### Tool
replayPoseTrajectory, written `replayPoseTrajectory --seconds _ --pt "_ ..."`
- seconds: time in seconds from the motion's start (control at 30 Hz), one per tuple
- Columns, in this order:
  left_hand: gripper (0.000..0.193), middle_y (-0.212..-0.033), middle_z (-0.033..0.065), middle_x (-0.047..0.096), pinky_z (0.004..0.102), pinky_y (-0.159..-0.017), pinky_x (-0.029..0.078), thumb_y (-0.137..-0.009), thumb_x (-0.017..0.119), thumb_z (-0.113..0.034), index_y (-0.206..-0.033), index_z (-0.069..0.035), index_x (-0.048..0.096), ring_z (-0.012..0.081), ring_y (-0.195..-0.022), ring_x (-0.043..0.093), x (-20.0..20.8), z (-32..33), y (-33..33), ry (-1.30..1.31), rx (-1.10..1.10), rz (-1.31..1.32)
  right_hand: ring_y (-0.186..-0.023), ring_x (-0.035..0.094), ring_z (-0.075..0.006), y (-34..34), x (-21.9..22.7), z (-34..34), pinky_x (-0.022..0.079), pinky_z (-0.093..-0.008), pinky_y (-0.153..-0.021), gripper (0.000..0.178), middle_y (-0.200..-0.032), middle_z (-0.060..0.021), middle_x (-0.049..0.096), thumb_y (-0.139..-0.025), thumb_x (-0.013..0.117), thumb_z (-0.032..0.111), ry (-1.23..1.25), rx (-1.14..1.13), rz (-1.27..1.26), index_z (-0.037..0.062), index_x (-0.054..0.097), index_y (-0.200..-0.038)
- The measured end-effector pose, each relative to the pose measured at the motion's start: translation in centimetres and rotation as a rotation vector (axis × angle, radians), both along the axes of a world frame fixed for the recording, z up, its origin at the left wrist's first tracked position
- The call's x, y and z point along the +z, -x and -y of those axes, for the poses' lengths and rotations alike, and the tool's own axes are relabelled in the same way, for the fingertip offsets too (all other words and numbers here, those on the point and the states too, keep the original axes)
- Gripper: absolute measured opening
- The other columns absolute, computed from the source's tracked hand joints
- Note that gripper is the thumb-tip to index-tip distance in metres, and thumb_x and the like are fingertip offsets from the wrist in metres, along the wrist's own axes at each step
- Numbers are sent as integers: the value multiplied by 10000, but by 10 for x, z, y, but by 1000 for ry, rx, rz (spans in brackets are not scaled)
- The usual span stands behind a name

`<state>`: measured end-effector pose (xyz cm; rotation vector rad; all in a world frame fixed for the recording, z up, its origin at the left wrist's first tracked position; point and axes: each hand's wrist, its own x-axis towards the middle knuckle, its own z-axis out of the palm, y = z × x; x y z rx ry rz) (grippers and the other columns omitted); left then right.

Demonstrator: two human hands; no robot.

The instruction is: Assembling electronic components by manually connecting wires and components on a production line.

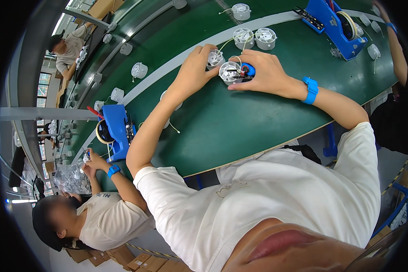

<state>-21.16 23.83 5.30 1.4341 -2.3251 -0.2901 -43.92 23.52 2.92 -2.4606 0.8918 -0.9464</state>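
Over the green work surface, my left hand (196, 72) is closed, thumb and fingers on a white round plastic housing (216, 58) with spokes inside. Beside it, slightly nearer to me, is a second white housing (227, 78). My right hand (269, 75) curls around a small tool with a blue handle (249, 69) and dark metal parts that lie over this second housing; the tool's exact kind is hard to make out. The right thumb lies along the near side of that housing. Two more white housings (243, 38) (265, 39) with pale wires stand just beyond my hands.
Blue tape dispensers (115, 131) (337, 29) stand to the left and right. More housings (139, 70) sit on the green belt behind a pale rail (143, 86). Partly hidden housings lie by my left forearm. A co-worker (109, 217) works at left; another person's arm (396, 54) shows at right.
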Motion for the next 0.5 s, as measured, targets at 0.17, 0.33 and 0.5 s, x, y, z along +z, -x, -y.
replayPoseTrajectory --seconds 0.17,0.33,0.5 --pt "501 -1060 202 590 416 -842 485 -761 730 -196 -1188 -55 511 372 -980 592 5 2 -2 -61 -1 -15 -759 600 -266 -6 7 3 478 -329 -640 593 -826 -83 582 -655 827 464 -12 -26 -16 58 691 -1065" --pt "533 -1060 196 591 413 -848 481 -722 737 -194 -1180 -50 504 368 -973 589 6 -3 -8 -96 1 -35 -764 608 -244 37 56 -5 473 -302 -640 566 -810 -81 592 -651 838 435 -575 422 222 44 700 -1036" --pt "498 -1073 187 598 395 -869 464 -700 723 -187 -1127 -47 508 356 -1010 580 30 -22 -10 -302 77 142 -728 581 -191 62 78 -18 455 -271 -629 542 -780 -52 587 -617 869 343 -117 348 259 -3 706 -1001"
